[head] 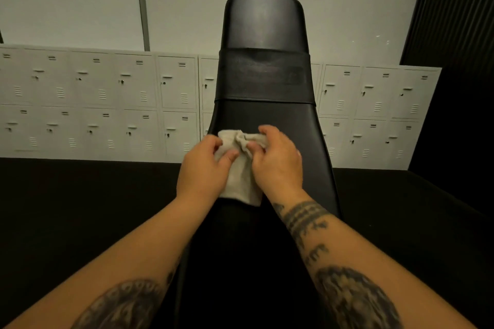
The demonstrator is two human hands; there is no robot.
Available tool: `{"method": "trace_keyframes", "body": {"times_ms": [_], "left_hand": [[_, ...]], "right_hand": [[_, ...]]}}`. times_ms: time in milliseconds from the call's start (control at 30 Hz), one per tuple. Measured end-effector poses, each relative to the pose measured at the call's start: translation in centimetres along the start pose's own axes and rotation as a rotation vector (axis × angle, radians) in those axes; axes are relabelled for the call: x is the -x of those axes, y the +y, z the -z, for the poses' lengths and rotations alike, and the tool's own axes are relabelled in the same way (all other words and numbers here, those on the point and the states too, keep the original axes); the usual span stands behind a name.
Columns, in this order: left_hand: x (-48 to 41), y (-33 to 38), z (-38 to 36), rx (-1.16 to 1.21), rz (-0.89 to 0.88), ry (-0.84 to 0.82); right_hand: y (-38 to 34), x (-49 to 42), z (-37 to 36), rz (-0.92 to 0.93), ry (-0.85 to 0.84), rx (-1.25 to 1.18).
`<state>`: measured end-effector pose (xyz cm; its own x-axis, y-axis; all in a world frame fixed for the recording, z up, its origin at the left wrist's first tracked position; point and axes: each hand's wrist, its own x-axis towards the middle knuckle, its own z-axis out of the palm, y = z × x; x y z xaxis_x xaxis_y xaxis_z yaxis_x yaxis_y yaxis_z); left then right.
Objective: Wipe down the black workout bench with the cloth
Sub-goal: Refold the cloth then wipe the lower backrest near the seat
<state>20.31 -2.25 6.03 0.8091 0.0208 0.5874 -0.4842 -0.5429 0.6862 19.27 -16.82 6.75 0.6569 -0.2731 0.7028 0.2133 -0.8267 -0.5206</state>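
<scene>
- Our left hand (pixel 203 168) grips the left side of the cloth (pixel 240 181), fingers curled around its edge and the thumb laid across the fabric.
- Our right hand (pixel 278 160) pinches the right side, fingers curled over the bunched top edge and the thumb tucked in against it.
- The beige cloth is gathered into folds between the two hands, and its lower part spreads flat toward us.
- The cloth sits over the middle of the black padded surface (pixel 267 115), on its wider near section; we cannot tell how firmly it presses on the pad.
- The surface runs away from us and narrows to a rounded far end, with a dark band (pixel 263 74) wrapped across it beyond the hands.
- Both forearms reach in from the bottom edge, one on each side of the surface.
- Rows of pale lockers (pixel 107 104) stand behind, below a light wall (pixel 80 0), and the floor (pixel 66 208) is dark.
</scene>
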Motion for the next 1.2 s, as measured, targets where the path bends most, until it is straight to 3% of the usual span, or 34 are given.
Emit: {"method": "trace_keyframes", "body": {"times_ms": [100, 333, 533, 700, 833, 900, 1000, 1100, 1200], "left_hand": [[-1.3, -1.0, -1.6, -0.21, -0.086, 0.008], [3.9, -2.9, -1.9, -0.275, -0.12, 0.017], [10.0, -5.7, -0.3, -0.367, -0.185, -0.158], [16.7, -7.9, 2.6, -0.415, -0.011, -0.382], [19.4, -7.1, 4.7, -0.382, 0.286, -0.473], [19.1, -4.9, 6.0, -0.232, 0.441, -0.494], [17.6, -0.6, 7.9, 0.071, 0.63, -0.507], [15.6, 4.1, 9.6, 0.257, 0.741, -0.577], [14.7, 7.1, 10.8, 0.316, 0.836, -0.597]], "right_hand": [[0.9, -1.2, -1.7, 0.114, 0.012, 0.314], [3.9, 4.2, -1.9, 0.299, 0.074, 0.343], [4.4, 9.1, 0.8, 0.434, -0.131, 0.366], [4.3, 16.7, 1.6, 0.415, -0.41, 0.376], [2.8, 20.1, 3.2, 0.159, -0.526, 0.222], [1.1, 19.8, 5.1, -0.123, -0.529, 0.05], [-2.1, 18.0, 8.5, -0.647, -0.526, -0.394], [-4.6, 15.8, 11.9, -0.976, -0.589, -0.747], [-5.7, 15.0, 14.2, -1.115, -0.652, -0.712]]}}
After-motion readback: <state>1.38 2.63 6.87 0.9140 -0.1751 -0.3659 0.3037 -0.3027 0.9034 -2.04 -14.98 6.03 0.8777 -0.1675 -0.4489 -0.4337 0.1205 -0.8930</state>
